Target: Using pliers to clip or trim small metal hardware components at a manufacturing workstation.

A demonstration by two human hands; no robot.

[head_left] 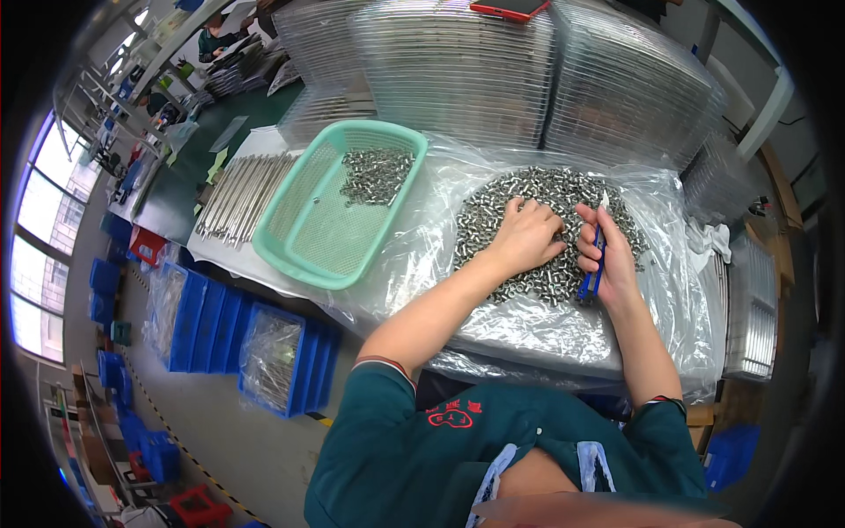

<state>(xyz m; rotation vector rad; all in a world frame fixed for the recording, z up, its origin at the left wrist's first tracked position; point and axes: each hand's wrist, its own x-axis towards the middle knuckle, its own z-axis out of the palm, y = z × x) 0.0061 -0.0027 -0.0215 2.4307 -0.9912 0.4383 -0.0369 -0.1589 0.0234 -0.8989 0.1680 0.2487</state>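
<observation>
A wide heap of small silvery metal parts (537, 286) lies on plastic sheeting before me. My left hand (526, 236) rests on the heap, its fingers bent and spread apart among the parts; nothing shows clearly in its grasp. Over the heap's right side, my right hand (609, 251) is closed around a blue-handled tool (592, 280). Two blue handle ends stick out below the palm, and a pale tip shows above the fingers; its exact kind is unclear. To the left stands a green mesh basket (295, 207), with a smaller batch of similar parts (377, 174) at its far end.
Tall stacks of clear plastic trays (453, 75) line the back of the table, with a red-edged device (510, 7) on top. Long metal rods (242, 198) lie left of the basket. Blue bins (290, 361) stand on the floor at left. A white cloth (707, 242) lies at right.
</observation>
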